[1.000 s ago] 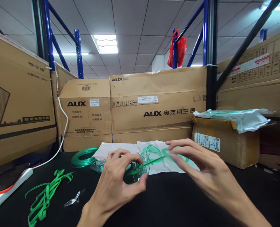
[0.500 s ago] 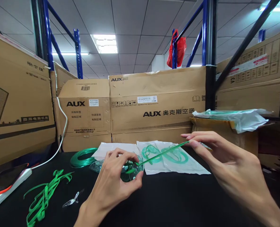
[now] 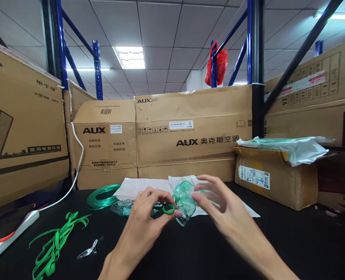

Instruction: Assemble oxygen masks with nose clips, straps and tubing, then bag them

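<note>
My left hand (image 3: 146,216) pinches a green elastic strap (image 3: 168,209), which forms a small loop between thumb and forefinger. Against those fingertips is a clear green-tinted face mask (image 3: 185,200), tilted, with its lower edge toward me. To the right of the mask my right hand (image 3: 226,208) is open, its fingers curved and spread, slightly blurred. I see nothing held in it. Behind the mask, a clear bag with green tubing lies partly hidden.
At left lie a bundle of green straps (image 3: 54,245) and a small clear plastic piece (image 3: 89,249). Coiled green tubing (image 3: 101,196) is beyond them. A carton (image 3: 289,186) topped with bagged items (image 3: 286,146) stands right. Large cartons (image 3: 190,136) wall the back.
The strap stretched between my hands is now a small loop at my left fingers. My right hand has moved left beside the mask and opened. The mask now shows more fully.
</note>
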`<state>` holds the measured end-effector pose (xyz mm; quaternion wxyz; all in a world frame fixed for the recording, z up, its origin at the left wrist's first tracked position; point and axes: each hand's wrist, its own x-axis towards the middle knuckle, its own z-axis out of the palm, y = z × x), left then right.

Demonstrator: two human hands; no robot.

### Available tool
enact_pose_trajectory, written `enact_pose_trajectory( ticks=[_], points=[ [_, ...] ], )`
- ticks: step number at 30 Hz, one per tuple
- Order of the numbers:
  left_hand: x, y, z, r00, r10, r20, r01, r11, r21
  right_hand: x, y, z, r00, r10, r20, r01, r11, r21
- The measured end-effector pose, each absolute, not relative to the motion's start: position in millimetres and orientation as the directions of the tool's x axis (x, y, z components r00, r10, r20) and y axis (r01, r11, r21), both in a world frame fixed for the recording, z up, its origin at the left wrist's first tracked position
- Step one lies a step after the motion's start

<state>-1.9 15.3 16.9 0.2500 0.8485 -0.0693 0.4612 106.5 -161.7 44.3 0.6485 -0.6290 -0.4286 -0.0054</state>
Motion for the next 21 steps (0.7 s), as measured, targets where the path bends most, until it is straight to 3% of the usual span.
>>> enact_pose_trajectory(
  ticks=[4, 8, 12, 17, 21],
  points=[
    [0, 12, 14, 0.567, 0.122, 0.815, -0.363, -0.851, 0.380, 103, -144, 32, 0.549, 0.668, 0.503, 0.463, 0.259, -0.848],
    [-2, 26, 18, 0.665, 0.189, 0.722, -0.263, -0.846, 0.464, 117, -149, 38, 0.533, 0.677, 0.507, 0.428, 0.301, -0.852],
    [-21, 58, 21, 0.774, 0.141, 0.618, -0.088, -0.942, 0.325, 152, -171, 49, 0.564, 0.682, 0.465, 0.485, 0.181, -0.855],
    [-48, 77, 9, 0.806, 0.015, 0.592, -0.107, -0.980, 0.170, 159, -181, 34, 0.486, 0.815, 0.315, 0.553, -0.008, -0.833],
    [-56, 70, -5, 0.790, 0.025, 0.613, -0.195, -0.937, 0.290, 149, -178, 14, 0.449, 0.853, 0.264, 0.518, -0.008, -0.855]
  ],
)
